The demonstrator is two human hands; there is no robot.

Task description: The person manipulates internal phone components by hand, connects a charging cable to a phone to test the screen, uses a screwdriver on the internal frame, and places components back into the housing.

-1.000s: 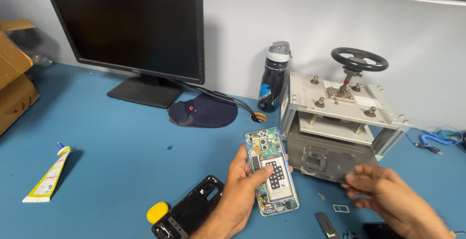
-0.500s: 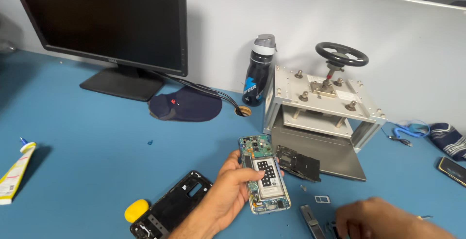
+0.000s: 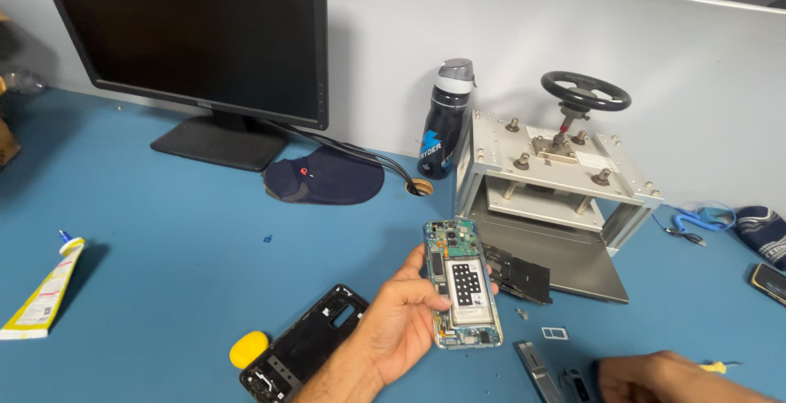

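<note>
My left hand (image 3: 399,325) holds an opened smartphone (image 3: 461,282) upright above the blue table, its circuit board and battery facing me. My right hand (image 3: 667,377) rests low at the bottom right edge, partly cut off, beside small dark parts (image 3: 573,382) and a grey strip-shaped tool (image 3: 536,369); whether it grips anything is hidden. A black phone frame (image 3: 304,348) lies on the table below my left forearm, next to a yellow oval object (image 3: 248,348).
A metal screw press (image 3: 561,178) with a black handwheel stands at the right, a dark flat part (image 3: 517,274) on its base. A monitor (image 3: 196,43), a dark cap (image 3: 326,176), a bottle (image 3: 444,121), a glue tube (image 3: 41,301) and another phone (image 3: 770,280) are around.
The view has shifted right. My right hand has dropped lower toward the bottom right edge. My left hand keeps the opened phone in about the same pose.
</note>
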